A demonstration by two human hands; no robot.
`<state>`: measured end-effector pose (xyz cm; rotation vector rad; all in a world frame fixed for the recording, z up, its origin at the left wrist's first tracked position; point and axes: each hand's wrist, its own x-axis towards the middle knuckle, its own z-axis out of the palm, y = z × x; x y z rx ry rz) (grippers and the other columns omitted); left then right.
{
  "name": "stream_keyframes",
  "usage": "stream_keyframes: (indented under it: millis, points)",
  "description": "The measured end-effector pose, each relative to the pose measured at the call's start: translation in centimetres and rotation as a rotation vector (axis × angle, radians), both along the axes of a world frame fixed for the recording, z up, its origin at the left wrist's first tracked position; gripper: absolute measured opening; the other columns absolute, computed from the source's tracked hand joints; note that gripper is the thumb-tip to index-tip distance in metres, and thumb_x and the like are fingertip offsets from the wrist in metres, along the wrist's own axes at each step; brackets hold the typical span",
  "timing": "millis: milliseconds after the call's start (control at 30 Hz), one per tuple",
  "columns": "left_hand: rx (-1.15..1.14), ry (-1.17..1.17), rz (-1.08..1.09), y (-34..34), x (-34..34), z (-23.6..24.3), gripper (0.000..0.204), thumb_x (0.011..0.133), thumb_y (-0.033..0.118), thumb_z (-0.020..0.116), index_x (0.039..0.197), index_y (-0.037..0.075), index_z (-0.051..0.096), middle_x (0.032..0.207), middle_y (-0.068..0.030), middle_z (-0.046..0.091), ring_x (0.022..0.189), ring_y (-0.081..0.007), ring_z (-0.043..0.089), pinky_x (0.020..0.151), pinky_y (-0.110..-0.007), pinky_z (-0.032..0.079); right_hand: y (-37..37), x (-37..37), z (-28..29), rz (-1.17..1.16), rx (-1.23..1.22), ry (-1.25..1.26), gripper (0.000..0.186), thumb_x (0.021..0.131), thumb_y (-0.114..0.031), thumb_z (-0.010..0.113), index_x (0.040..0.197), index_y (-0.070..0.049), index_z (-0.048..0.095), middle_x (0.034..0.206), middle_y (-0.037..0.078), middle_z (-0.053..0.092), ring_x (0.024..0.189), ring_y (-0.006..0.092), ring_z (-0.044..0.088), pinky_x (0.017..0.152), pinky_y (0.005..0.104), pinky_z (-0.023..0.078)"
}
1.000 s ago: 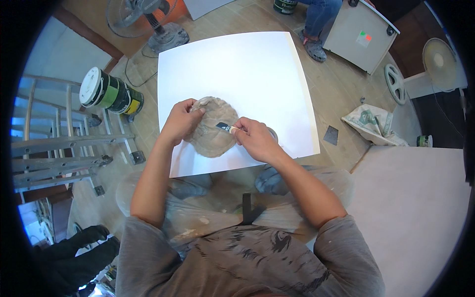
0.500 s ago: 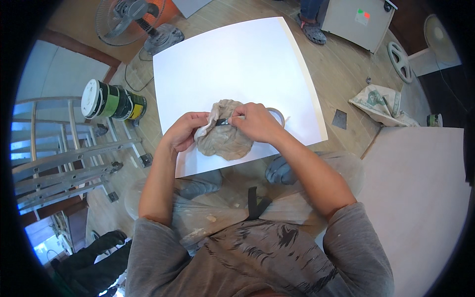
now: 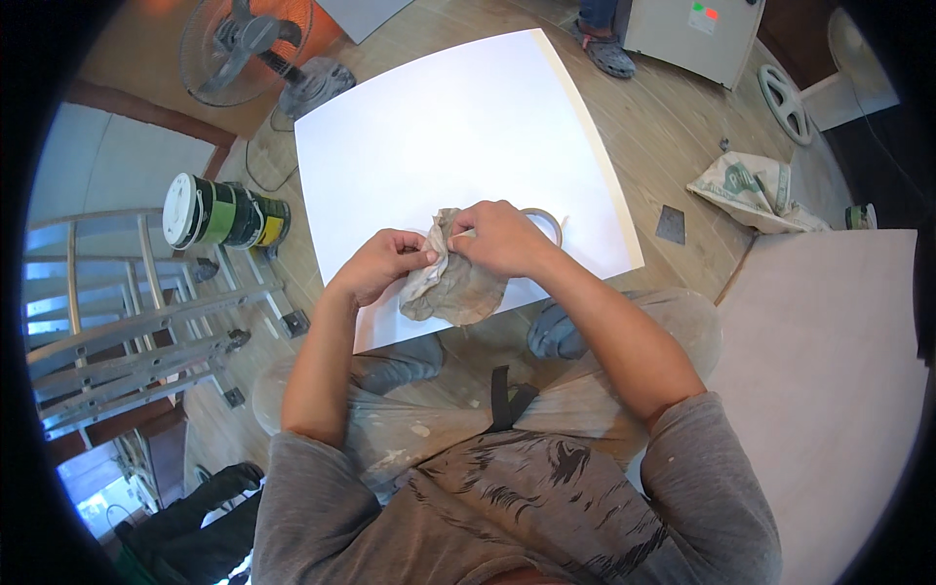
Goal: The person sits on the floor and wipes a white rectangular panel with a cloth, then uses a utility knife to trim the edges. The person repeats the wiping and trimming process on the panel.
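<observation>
Left hand: the left hand [image 3: 382, 265] is curled, fingers pressed together and pinching the left edge of the stained cloth [image 3: 453, 283], gripping a fold of it.
Right hand: the right hand [image 3: 497, 237] is closed too, fingertips nipping the top of that same cloth, right beside the left one; the two hands nearly meet over the bundle.
Cloth: a crumpled grey-brown rag, blotched and dirty, bunched up at the near edge of the white board [image 3: 458, 127]; its lower part sags toward the board's front edge.
Tape roll: a ring of pale tape [image 3: 548, 220] peeks out just behind the right hand, lying flat on the board, partly hidden by the knuckles.
White board: big, square and bare across most of its face, lying over the wooden floor [image 3: 673, 127] in front of the person's knees.
Person: seated low, grey shirt, paint-flecked trousers, both forearms coming in from the lower edge and meeting at the cloth.
Left side: a paint can [image 3: 222, 212] with a white lid and green band lies on its side next to a metal ladder [image 3: 127, 322].
Far left: a floor fan [image 3: 249, 49] stands beyond the board's corner.
Right side: a folded sack [image 3: 746, 190] lies on the floor, well apart from the hands.
Far edge: another person's foot [image 3: 606, 54] stands beside a pale cabinet [image 3: 697, 34].
</observation>
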<state>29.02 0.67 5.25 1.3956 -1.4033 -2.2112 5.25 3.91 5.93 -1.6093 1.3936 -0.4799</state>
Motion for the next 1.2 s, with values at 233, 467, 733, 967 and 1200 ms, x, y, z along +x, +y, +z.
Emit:
stream_keyframes:
  millis: [233, 467, 733, 967, 1200]
  points:
    - [-0.605, -0.413, -0.247, 1.2, -2.1, 1.5, 0.030, 0.099, 0.024, 0.067, 0.093, -0.005, 0.067, 0.079, -0.0115, 0.061, 0.073, -0.0195, 0.055, 0.072, -0.036, 0.047, 0.3, 0.3, 0.1, 0.001, -0.032, 0.141, 0.024, 0.088, -0.022, 0.061, 0.097, -0.007, 0.077, 0.095, 0.021, 0.074, 0.092, 0.0398, 0.071, 0.085, 0.0486, 0.056]
    - [-0.854, -0.523, -0.276, 2.1, -3.1, 1.6, 0.030, 0.099, 0.024, 0.064, 0.091, -0.004, 0.059, 0.080, -0.0185, 0.056, 0.075, -0.0354, 0.054, 0.072, -0.043, 0.045, 0.8, 0.8, 0.6, -0.002, -0.105, 0.261, 0.021, 0.091, -0.017, 0.058, 0.096, -0.005, 0.074, 0.090, 0.024, 0.073, 0.087, 0.0402, 0.072, 0.079, 0.0494, 0.057]
    - [-0.879, -0.576, -0.318, 2.3, -3.4, 1.4, 0.027, 0.098, 0.021, 0.061, 0.089, -0.004, 0.055, 0.085, -0.0236, 0.056, 0.081, -0.0448, 0.054, 0.075, -0.049, 0.043, 1.6, 1.8, -0.9, 0.052, -0.271, 0.428, 0.018, 0.091, -0.012, 0.057, 0.098, 0.002, 0.066, 0.089, 0.024, 0.072, 0.086, 0.0387, 0.072, 0.076, 0.0481, 0.058]
    - [-1.030, -0.579, -0.291, 2.9, -3.5, 0.3, 0.024, 0.096, 0.019, 0.058, 0.088, -0.003, 0.055, 0.087, -0.0239, 0.058, 0.085, -0.0455, 0.057, 0.078, -0.051, 0.045, 2.3, 2.5, -1.0, 0.029, -0.398, 0.484, 0.016, 0.091, -0.011, 0.058, 0.097, -0.001, 0.069, 0.093, 0.019, 0.072, 0.086, 0.0322, 0.074, 0.073, 0.0420, 0.060]
    - [-1.037, -0.666, -0.268, 3.5, -4.0, 0.2, 0.022, 0.096, 0.019, 0.055, 0.089, -0.003, 0.057, 0.090, -0.0247, 0.061, 0.091, -0.0456, 0.059, 0.080, -0.053, 0.047, 2.2, 2.8, -2.0, 0.022, -0.430, 0.509, 0.015, 0.090, -0.011, 0.059, 0.095, -0.001, 0.069, 0.088, 0.018, 0.073, 0.082, 0.0314, 0.075, 0.072, 0.0393, 0.060]
